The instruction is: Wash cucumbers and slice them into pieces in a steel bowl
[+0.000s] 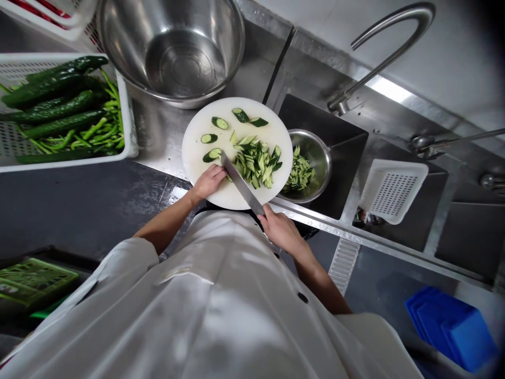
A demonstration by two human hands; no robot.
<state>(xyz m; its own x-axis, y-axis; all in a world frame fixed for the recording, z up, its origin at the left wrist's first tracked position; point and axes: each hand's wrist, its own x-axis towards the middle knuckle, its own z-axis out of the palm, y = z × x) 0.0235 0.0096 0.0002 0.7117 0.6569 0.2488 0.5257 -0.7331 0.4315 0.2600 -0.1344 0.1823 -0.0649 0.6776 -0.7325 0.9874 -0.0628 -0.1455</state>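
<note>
My right hand (279, 227) is wrapped round the handle of a knife (243, 188), whose blade lies slanted over the round white cutting board (197, 118). At the blade's far end my left hand (210, 181) presses on the board with bent fingers, partly covering a piece of cucumber. Sliced cucumber (258, 160) is heaped on the board's right half. Several thicker chunks, one of them a cut cucumber chunk (220, 123), lie round the left and far side. A metal bowl (324, 181) beside the board holds more slices.
A white basket (130, 126) of whole cucumbers and green peppers stands left. Behind the board is a large steel bowl (185, 63). Sinks lie right, with a curved faucet (394, 52) and a small white basket (390, 189). Blue containers (450, 326) are at lower right.
</note>
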